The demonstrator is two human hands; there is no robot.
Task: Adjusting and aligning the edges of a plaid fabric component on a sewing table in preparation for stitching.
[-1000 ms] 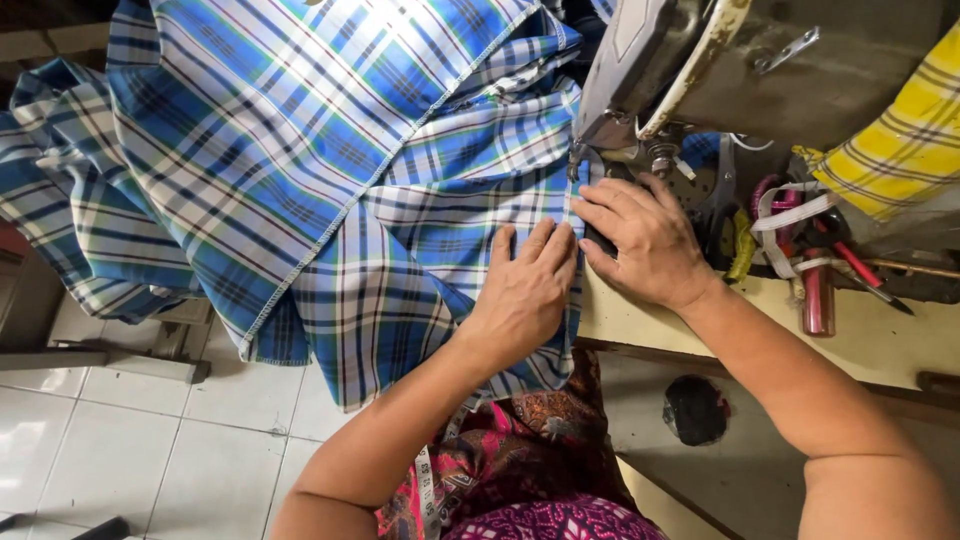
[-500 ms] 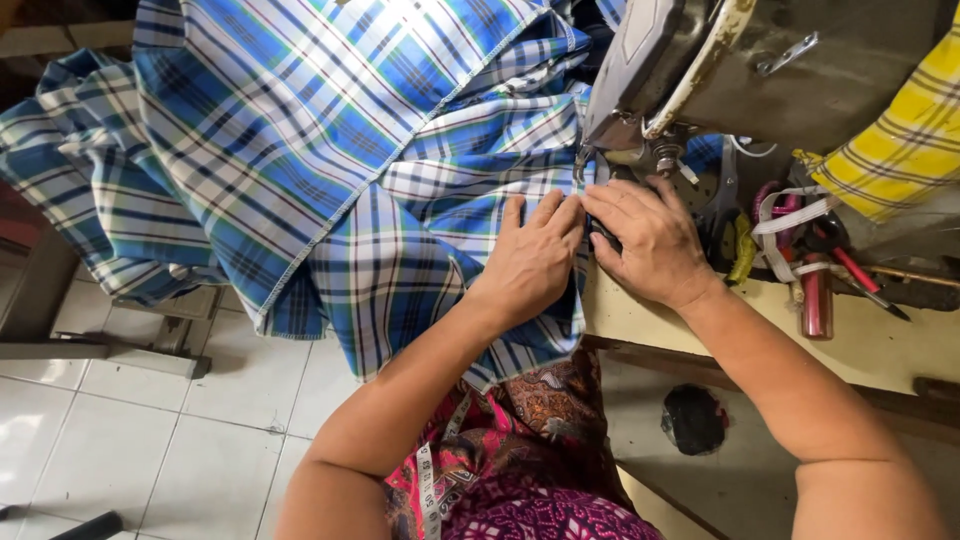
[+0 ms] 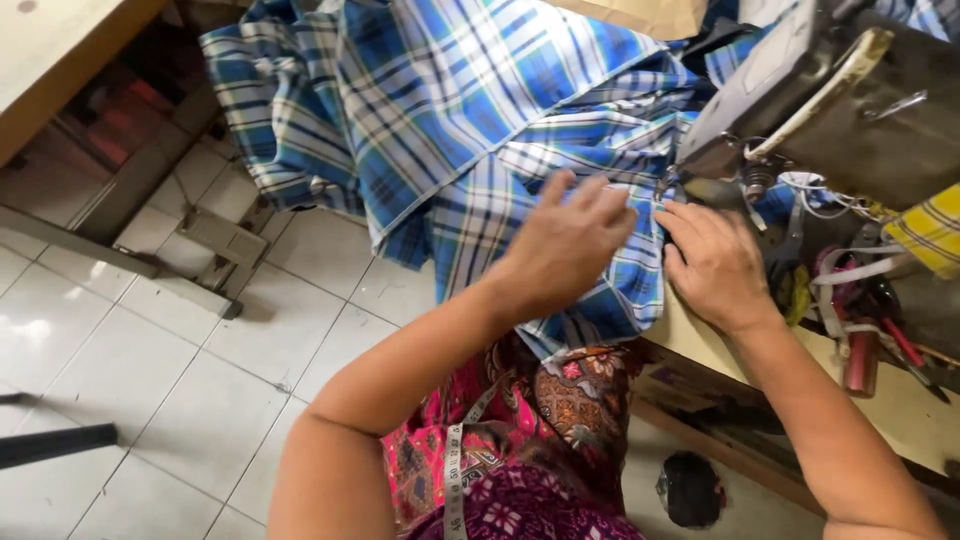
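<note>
Inspecting: one moment at a sewing station, seen from above.
Left hand (image 3: 565, 245): lies palm down on the plaid cloth, fingers spread and slightly lifted at the tips; it pinches nothing.
Right hand (image 3: 712, 262): rests flat on the cloth just beside the needle area, fingers held together and pointing toward the machine head; nothing is pinched that I can see.
Blue plaid cloth (image 3: 470, 110): runs from under the sewing machine across the table edge, then hangs in folds toward the floor on the left.
Sewing machine (image 3: 840, 100): dark head, upper right, directly above the cloth where the right fingertips sit.
Table (image 3: 900, 410): pale top, its near edge under the right wrist.
Yellow checked cloth (image 3: 935, 230): at the right edge, behind the machine.
Measuring tape (image 3: 457, 470): hangs down over the person's patterned pink garment.
Floor (image 3: 150, 340): white tiles, lower left.
</note>
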